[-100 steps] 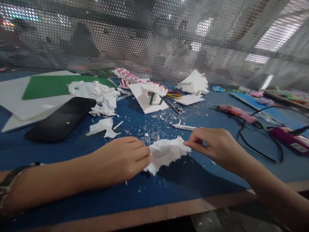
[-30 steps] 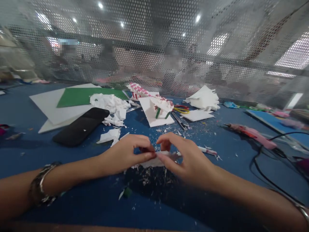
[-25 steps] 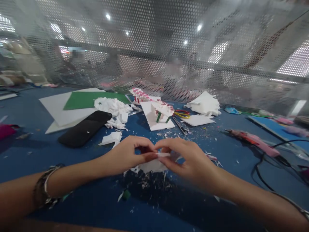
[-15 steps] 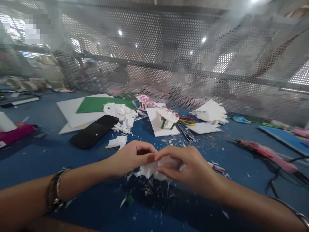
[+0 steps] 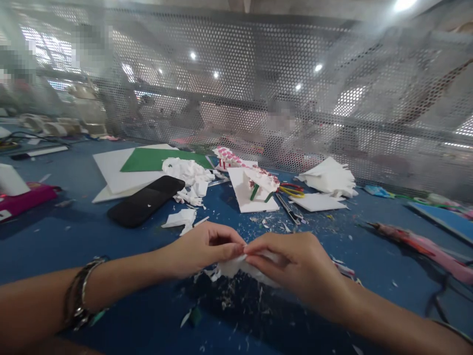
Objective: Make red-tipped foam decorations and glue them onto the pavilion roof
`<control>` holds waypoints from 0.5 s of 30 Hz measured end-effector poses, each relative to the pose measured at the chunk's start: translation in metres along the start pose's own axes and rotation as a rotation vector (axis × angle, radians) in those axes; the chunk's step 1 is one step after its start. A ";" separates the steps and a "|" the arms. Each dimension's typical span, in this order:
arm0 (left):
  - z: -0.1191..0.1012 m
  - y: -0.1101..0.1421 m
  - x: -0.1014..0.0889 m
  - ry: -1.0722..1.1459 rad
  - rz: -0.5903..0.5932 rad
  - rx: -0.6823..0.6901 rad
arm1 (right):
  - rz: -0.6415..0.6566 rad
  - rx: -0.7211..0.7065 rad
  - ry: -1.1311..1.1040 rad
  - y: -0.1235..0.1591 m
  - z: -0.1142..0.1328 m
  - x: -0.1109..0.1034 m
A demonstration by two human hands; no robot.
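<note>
A ragged piece of white foam (image 5: 231, 267) is pinched between both hands just above the blue table (image 5: 55, 231). My left hand (image 5: 201, 246) grips its left edge with thumb and fingers closed. My right hand (image 5: 295, 266) is closed on its right part and covers most of it. The fingertips of the two hands meet over the foam. White crumbs (image 5: 229, 288) lie on the table under it. A bracelet (image 5: 79, 291) is on my left wrist.
A black phone (image 5: 146, 200), white and green sheets (image 5: 148, 160), torn foam scraps (image 5: 188, 175), a small foam model with pink dots (image 5: 254, 185), scissors (image 5: 291, 190), a white foam stack (image 5: 328, 177) and a pink glue gun (image 5: 414, 241) lie beyond. A perforated metal screen (image 5: 236, 98) closes the back.
The hands came together from holding the foam apart and stay pinched on it, now slightly lower. The head view has drifted left, showing more of the table's left side.
</note>
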State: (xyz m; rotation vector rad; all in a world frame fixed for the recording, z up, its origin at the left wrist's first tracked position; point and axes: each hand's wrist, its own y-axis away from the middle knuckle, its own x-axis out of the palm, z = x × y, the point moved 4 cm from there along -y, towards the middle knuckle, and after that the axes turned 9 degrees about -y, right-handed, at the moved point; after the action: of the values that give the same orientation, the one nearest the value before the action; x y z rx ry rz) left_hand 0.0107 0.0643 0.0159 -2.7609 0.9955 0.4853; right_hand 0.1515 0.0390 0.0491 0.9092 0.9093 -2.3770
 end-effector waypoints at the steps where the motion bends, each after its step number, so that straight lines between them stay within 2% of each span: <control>1: 0.001 0.000 0.001 0.004 0.004 -0.004 | 0.004 -0.016 0.008 0.000 0.001 0.000; 4: 0.002 0.001 0.004 0.018 0.012 -0.008 | 0.007 -0.041 0.004 -0.001 0.003 -0.002; 6: 0.002 0.002 0.005 0.005 0.009 0.004 | -0.014 -0.005 -0.022 -0.004 0.003 -0.004; 10: -0.004 0.005 0.000 -0.126 -0.098 0.129 | -0.034 0.063 -0.034 -0.006 0.003 -0.009; 12: -0.010 0.008 -0.006 -0.304 -0.198 0.288 | -0.008 -0.040 0.069 -0.005 0.008 -0.011; 15: -0.015 0.017 -0.008 -0.608 -0.277 0.555 | 0.052 -0.336 0.302 -0.001 0.019 -0.011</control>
State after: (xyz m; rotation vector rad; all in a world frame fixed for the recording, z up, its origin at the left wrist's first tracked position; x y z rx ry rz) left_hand -0.0021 0.0523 0.0320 -2.0165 0.4893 0.7904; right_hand 0.1510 0.0276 0.0684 1.1515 1.3327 -1.9897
